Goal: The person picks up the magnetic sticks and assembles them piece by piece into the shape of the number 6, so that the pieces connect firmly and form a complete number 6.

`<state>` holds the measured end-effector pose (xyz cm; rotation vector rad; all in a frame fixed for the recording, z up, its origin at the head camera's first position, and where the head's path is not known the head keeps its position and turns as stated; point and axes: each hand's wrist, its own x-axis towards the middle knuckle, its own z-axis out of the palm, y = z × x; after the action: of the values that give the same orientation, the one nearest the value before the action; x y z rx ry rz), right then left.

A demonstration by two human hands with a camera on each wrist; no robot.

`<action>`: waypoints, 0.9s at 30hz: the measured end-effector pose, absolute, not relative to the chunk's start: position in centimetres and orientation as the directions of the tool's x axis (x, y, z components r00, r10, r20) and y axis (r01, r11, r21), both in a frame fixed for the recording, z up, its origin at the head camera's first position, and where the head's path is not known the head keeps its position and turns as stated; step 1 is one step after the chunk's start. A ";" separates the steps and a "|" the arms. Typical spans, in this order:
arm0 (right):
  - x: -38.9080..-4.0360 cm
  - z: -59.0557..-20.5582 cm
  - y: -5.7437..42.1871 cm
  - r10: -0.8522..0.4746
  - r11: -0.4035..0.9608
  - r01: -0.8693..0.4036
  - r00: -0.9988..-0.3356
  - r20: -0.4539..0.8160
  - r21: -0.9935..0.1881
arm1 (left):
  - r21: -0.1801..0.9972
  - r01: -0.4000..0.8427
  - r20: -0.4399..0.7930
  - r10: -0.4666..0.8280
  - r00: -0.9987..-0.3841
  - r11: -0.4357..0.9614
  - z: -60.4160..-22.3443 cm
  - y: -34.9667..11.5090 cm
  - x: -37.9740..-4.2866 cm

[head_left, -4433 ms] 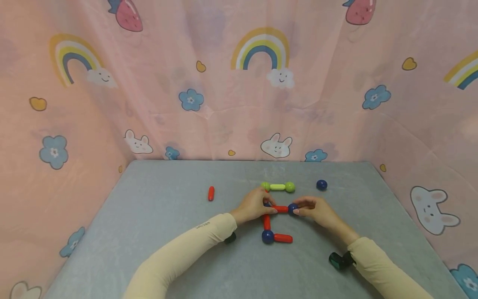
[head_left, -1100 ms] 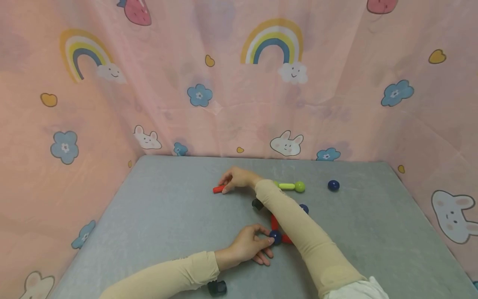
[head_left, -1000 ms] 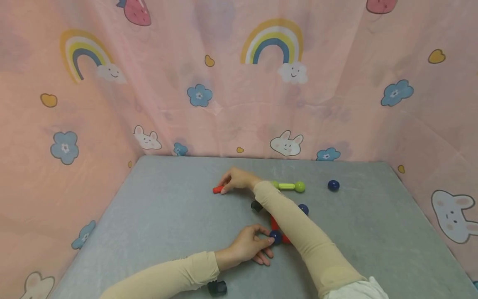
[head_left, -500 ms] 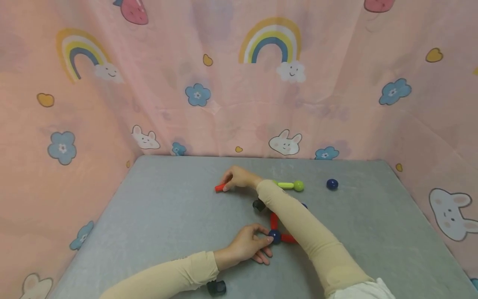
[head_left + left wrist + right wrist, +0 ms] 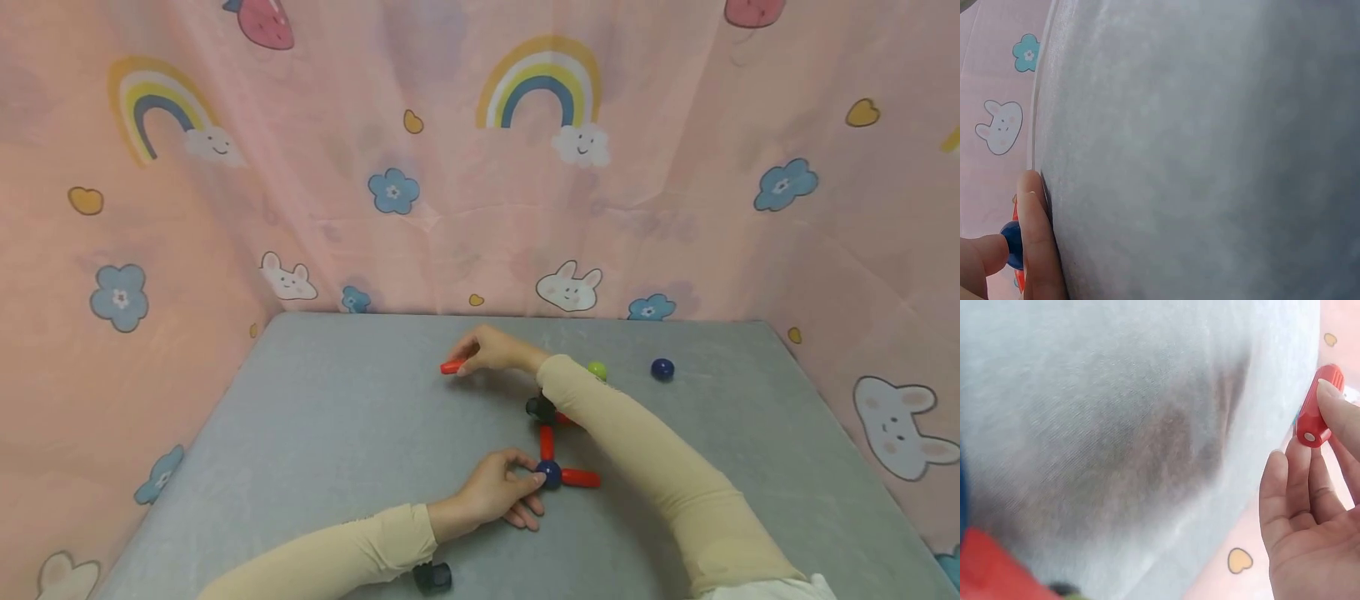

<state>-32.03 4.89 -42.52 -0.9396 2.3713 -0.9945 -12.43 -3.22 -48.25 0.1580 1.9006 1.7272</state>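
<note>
My right hand [image 5: 495,348] pinches a red magnetic rod [image 5: 452,367] between thumb and fingers, above the far part of the table. In the right wrist view that rod [image 5: 1321,403] shows a round metal end. Nearer, my left hand [image 5: 491,487] pinches a blue ball [image 5: 550,474] between thumb and forefinger, its other fingers spread below. One red rod [image 5: 547,442] runs from this ball away from me, another red rod [image 5: 581,477] to the right. The left wrist view shows the ball [image 5: 1015,245] against the thumb. My right forearm hides much of the assembly behind it.
A green ball [image 5: 597,370] shows past the right sleeve; the green rod beside it is hidden. A loose blue ball [image 5: 662,369] lies at the back right of the grey table [image 5: 337,417]. A patterned pink curtain [image 5: 450,250] stands behind.
My left hand has moved from the upper joint down to the lower blue ball. The right hand left the other blue ball, took the loose red rod and has lifted it slightly rightward.
</note>
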 end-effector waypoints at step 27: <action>-26.3 -41.2 12.5 -0.682 0.549 -0.447 -0.728 -0.069 -0.706 | 0.940 -0.286 -0.339 0.441 -0.831 0.185 -48.2 -3.2 -12.5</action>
<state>-26.29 12.54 -41.24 -0.9292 2.4516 -0.9784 -12.46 -3.19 -48.24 0.1453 1.9108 1.7005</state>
